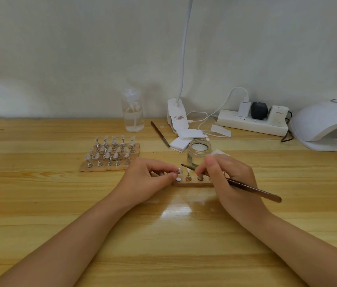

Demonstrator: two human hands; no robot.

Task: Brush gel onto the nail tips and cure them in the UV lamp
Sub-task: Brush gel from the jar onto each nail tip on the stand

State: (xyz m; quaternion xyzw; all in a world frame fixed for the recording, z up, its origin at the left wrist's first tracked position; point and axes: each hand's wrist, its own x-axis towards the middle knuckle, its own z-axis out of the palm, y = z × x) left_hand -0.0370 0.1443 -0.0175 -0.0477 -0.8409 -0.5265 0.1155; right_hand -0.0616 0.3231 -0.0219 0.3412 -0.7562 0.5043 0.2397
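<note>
Just in front of the glass jar (199, 151), left hand (151, 179) pinches a nail tip (179, 170) over the wooden strip (192, 184), right hand (228, 179) grips the brush (252, 189); shaky pinch risks smeared gel.

The table (39, 204) is yellow wood with darker grain stripes. The brush (252, 190) has a dark reddish-brown handle. The UV lamp (325, 123) is white, as are the power strip (252, 124) and the clip lamp (176, 114). 1 plug (259, 110) is black. The nail tips (109, 151) are milky on silver stands with tan bases.
</note>
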